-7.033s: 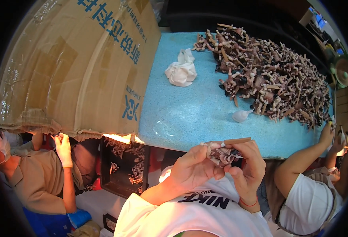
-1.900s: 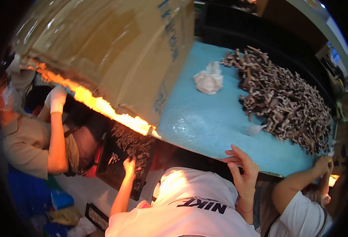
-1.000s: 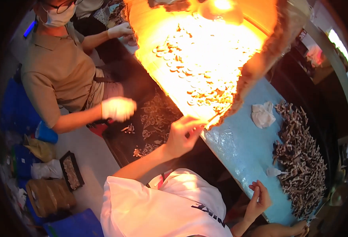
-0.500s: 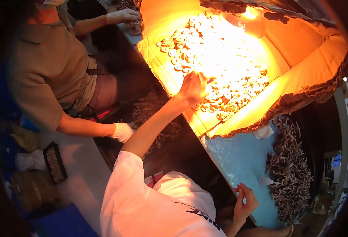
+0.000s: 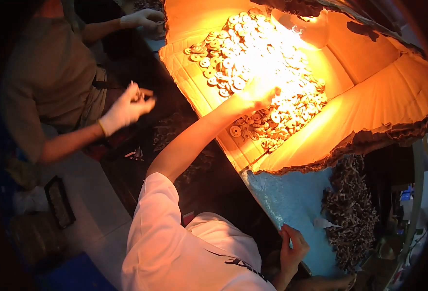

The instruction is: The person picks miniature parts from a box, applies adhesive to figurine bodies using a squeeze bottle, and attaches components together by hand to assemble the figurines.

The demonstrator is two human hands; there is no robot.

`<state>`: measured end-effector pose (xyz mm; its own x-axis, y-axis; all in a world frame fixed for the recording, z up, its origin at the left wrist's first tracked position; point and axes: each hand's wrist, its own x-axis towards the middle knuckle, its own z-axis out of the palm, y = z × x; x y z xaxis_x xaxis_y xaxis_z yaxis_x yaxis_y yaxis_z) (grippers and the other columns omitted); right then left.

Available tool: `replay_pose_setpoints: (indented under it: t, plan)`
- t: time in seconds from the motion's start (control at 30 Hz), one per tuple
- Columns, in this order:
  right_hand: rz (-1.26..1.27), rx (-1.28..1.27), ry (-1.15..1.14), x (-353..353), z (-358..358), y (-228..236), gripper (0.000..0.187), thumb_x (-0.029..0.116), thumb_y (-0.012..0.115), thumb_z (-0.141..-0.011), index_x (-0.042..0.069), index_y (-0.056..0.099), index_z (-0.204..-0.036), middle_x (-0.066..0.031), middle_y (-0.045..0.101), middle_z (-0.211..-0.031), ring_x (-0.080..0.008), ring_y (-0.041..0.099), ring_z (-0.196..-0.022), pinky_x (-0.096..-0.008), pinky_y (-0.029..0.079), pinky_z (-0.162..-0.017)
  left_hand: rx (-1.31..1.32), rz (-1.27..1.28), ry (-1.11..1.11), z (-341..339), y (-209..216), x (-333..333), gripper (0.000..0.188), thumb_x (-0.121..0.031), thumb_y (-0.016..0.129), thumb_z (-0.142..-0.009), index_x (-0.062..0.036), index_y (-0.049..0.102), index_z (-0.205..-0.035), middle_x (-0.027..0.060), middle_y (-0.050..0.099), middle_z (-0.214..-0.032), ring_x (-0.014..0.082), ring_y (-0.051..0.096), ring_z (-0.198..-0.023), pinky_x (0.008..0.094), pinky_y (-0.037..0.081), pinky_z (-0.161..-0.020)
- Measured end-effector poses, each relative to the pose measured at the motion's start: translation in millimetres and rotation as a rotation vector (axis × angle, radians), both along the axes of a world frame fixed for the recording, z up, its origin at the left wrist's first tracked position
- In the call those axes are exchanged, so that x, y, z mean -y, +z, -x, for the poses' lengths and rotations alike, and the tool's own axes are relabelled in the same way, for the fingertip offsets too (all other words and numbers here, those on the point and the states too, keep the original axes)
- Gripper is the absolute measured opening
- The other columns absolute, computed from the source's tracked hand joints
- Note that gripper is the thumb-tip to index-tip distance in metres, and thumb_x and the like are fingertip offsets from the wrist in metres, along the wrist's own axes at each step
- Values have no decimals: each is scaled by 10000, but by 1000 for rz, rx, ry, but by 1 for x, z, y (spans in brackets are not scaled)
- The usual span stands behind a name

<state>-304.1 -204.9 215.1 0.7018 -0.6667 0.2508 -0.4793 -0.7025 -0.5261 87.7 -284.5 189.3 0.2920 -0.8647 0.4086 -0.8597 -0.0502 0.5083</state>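
My left hand (image 5: 261, 93) is inside the orange-lit cardboard box, over a heap of small round discs with centre holes (image 5: 233, 82). Glare washes out its fingers, so their grip cannot be made out. At the lower right, my right hand (image 5: 294, 246) is by the edge of the light-blue work surface (image 5: 287, 191), thumb and forefinger pressed together. Whatever they pinch is too small to name. A white nozzle bottle (image 5: 322, 223) lies beyond that hand, against a pile of small brownish parts (image 5: 352, 213).
A very bright lamp (image 5: 311, 19) shines into the box, whose torn wall (image 5: 369, 116) rises at the right. On the left sits a co-worker, one white-gloved hand (image 5: 126, 111) raised with a small piece. A dark tray (image 5: 59, 201) rests on a pale surface.
My left hand has moved right, farther over the discs. My right hand shifted slightly left. The co-worker's nearer gloved hand has come up and left, now with a small piece.
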Motion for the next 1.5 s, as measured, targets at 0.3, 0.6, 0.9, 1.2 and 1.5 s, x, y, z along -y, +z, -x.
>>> replay_pose_setpoints:
  t: [0.3, 0.6, 0.9, 1.2, 1.5]
  plan:
    - [-53, -38, -35, -2, -3, 2, 168, -26, 627, -734, 25, 638, -894, -136, 635, -797, -259, 629, -701, -308, 492, -607, 199, 292, -62, 20, 1, 10, 129, -110, 518, -734, -27, 546, -830, 158, 545, -771, 311, 514, -717, 373, 430, -636]
    - [-70, -11, -10, -3, 2, -2, 174, -26, 626, -733, 21, 634, -901, -136, 632, -802, -267, 627, -698, -313, 490, -596, 172, 640, -10, 12, -17, 40, 111, -74, 505, -672, -75, 568, -763, 123, 544, -602, 291, 534, -572, 401, 428, -518]
    - [-29, 31, 61, -6, 5, 3, 205, -21, 633, -721, 25, 627, -920, -128, 622, -806, -268, 613, -678, -327, 489, -567, 888, 509, 322, -11, -23, -36, 136, -137, 587, -654, -57, 613, -762, 147, 573, -614, 278, 586, -611, 366, 450, -555]
    - [-26, 59, -13, 13, 30, -7, 181, 16, 625, -732, 28, 624, -913, -108, 615, -773, -259, 604, -640, -319, 475, -531, -69, 268, -142, 169, 27, -143, 71, 50, 592, -716, 3, 577, -768, 91, 536, -688, 236, 503, -586, 301, 405, -538]
    - [44, 228, -465, 40, 103, 5, 154, -59, 569, -748, -11, 623, -884, -127, 632, -777, -208, 624, -668, -267, 470, -588, -401, -131, -461, 257, 2, -42, 50, -42, 613, -734, -22, 627, -778, 107, 596, -706, 265, 562, -569, 331, 437, -537]
